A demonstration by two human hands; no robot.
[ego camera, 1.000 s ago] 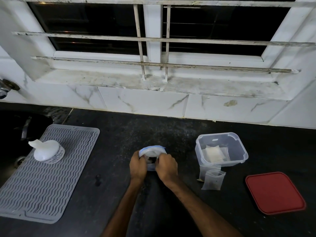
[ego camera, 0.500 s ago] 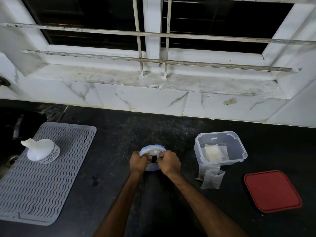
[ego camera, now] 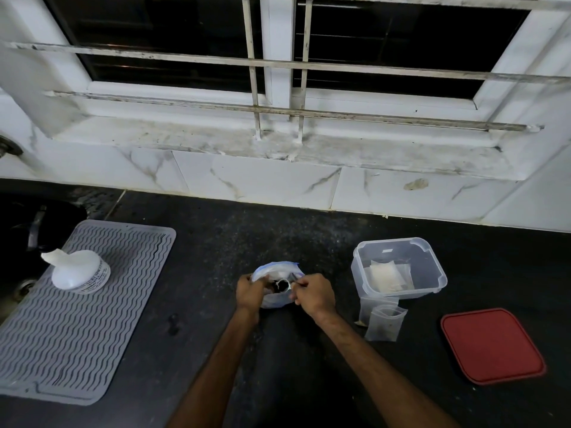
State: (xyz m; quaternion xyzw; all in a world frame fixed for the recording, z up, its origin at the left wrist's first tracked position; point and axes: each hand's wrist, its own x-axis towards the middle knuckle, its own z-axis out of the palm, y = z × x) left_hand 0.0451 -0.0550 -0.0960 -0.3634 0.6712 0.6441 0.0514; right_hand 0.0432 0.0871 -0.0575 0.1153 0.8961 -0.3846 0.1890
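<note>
- A broad strip of bare counter [ego camera: 216, 242] is found between the grey mat [ego camera: 92, 319] and the zip bag [ego camera: 272, 301] at the middle.
- The mat's far left part is occupied by a white container [ego camera: 75, 271]; its ribbed remainder is unoccupied.
- Right of the bag, passage is narrowed by the clear tub [ego camera: 438, 273] and the small pouches [ego camera: 384, 322] set just in front of it.
- A gap of counter is seen between the pouches and the red lid [ego camera: 491, 344].
- At the back, reach is bounded by the tiled wall [ego camera: 262, 180].
</note>
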